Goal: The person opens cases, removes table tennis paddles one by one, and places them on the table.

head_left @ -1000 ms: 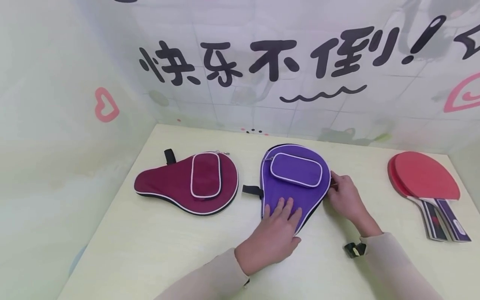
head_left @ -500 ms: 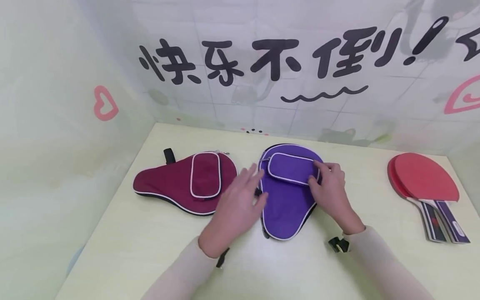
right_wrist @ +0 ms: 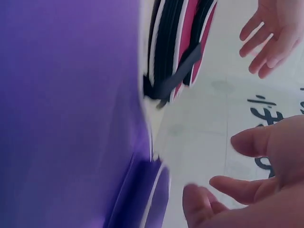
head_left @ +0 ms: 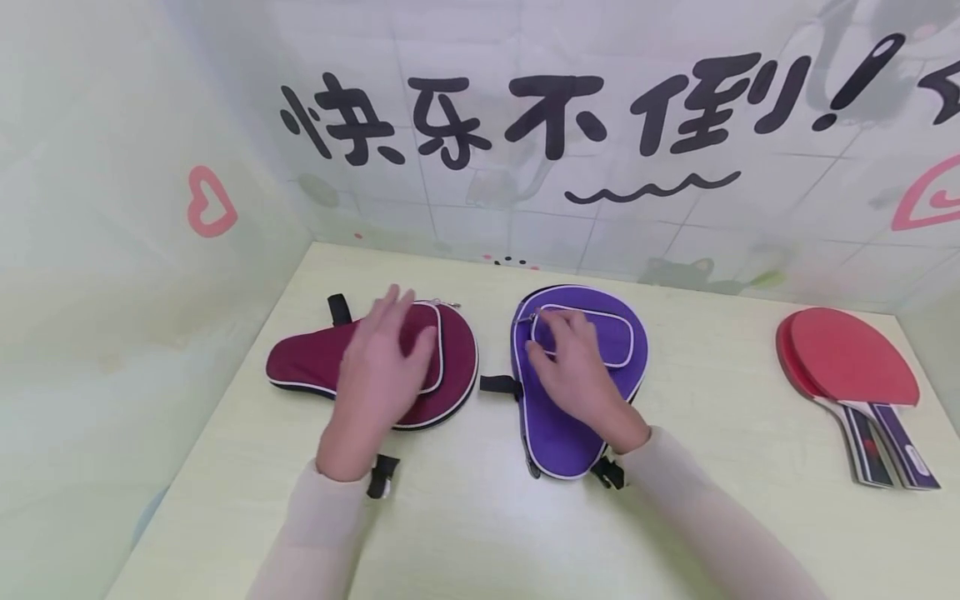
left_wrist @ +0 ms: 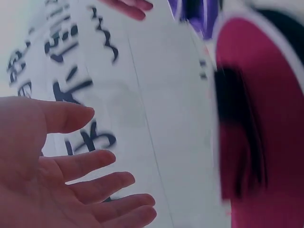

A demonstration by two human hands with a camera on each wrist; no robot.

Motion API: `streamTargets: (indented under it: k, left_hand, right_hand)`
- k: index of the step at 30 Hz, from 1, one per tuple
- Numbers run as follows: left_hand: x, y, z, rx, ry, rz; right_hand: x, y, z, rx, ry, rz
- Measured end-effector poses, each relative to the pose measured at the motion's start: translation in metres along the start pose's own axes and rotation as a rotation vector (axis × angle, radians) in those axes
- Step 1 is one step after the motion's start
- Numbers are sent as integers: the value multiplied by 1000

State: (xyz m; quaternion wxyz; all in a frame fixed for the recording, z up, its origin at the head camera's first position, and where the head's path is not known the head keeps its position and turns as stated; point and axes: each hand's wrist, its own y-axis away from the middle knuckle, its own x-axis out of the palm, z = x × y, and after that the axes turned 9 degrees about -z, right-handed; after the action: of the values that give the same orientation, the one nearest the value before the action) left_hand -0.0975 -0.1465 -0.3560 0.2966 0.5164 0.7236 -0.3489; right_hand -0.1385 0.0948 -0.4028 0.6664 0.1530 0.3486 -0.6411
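A maroon table tennis bat case (head_left: pixel 459 367) with white piping and a front pocket lies flat on the left, its narrow end pointing left. My left hand (head_left: pixel 381 367) hovers over it with fingers spread, hiding part of the pocket; the left wrist view shows that hand (left_wrist: pixel 90 175) apart from the case. To the right lies a purple bat case (head_left: pixel 562 446), narrow end toward me. Above its pocket (head_left: pixel 611 337) is my right hand (head_left: pixel 576 362), fingers loosely bent. In the right wrist view a gap separates this hand (right_wrist: pixel 256 175) from the purple fabric. Neither hand holds anything.
Two red table tennis bats (head_left: pixel 855 354) lie overlapping at the right of the pale table (head_left: pixel 465 533). A black strap (head_left: pixel 498 384) sticks out from the purple case toward the maroon one. A printed wall (head_left: pixel 480 217) stands behind the table.
My left hand has lifted off the purple case and moved left over the maroon one. My right hand has gone from the purple case's right edge, across its pocket, to above the pocket's left end.
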Motion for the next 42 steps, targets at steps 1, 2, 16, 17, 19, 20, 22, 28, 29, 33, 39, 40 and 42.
streamTargets:
  k: [1,2,16,17,19,20,22,28,29,33,39,40,42]
  left_hand:
    - [-4,-3,5,-13,-1,-9]
    - [-7,-5,11,-26,-2,-21]
    - [-43,-30,84,-249,-25,16]
    - [-44,-31,88,-260,-32,33]
    - [-45,-34,96,-276,-43,68]
    - [-45,-35,100,-282,-48,84]
    - [-45,-36,106,-294,-56,109]
    - [-43,-38,119,-330,-80,164]
    - [-41,-39,120,-334,-83,170]
    - [-37,-41,125,-346,-87,200]
    - [-35,-43,129,-347,-93,219]
    - [-35,-43,129,-350,-94,218]
    - [-35,-43,129,-354,-100,217]
  right_hand:
    - [3,-1,3,11,-21,25]
    - [6,-2,5,24,-48,51]
    - [45,-4,21,222,-338,288]
    - [47,-5,21,223,-340,293]
    - [50,-7,24,226,-332,301]
    - [51,-7,25,225,-330,307]
    - [54,-9,28,212,-332,322]
    - [62,-11,29,120,-274,329]
    - [63,-11,29,106,-272,330]
    - [67,-10,25,60,-273,344]
    - [72,-7,26,31,-161,329]
    - [72,-6,26,35,-138,328]
    - [73,-5,27,37,-111,332]
